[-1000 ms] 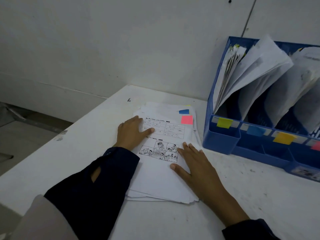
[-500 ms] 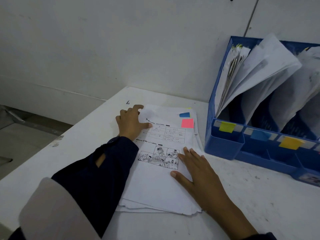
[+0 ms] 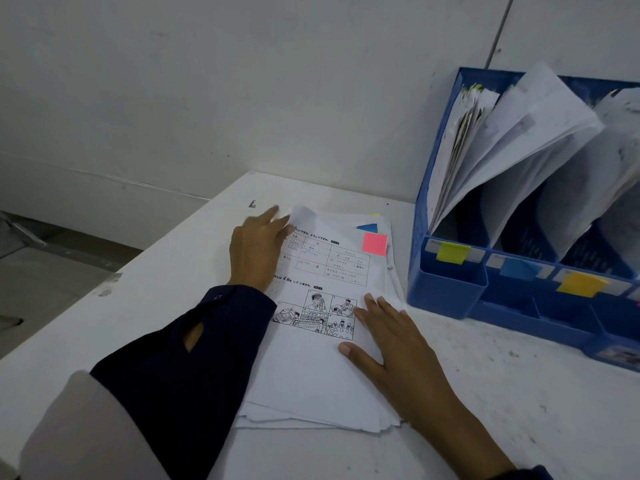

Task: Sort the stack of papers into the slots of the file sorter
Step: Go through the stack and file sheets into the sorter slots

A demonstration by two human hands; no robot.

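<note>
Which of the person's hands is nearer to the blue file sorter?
The right hand. It lies flat on the stack of papers at its right edge, the side facing the file sorter. The left hand is at the stack's far left corner, lifting the top sheet's corner.

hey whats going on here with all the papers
A person is sorting a stack of white printed papers on a white table into a blue plastic file sorter that already holds sheets. The left hand lifts the far left corner of the top sheet, which carries a pink sticky tab. The right hand rests flat on the stack, steadying it.
</note>
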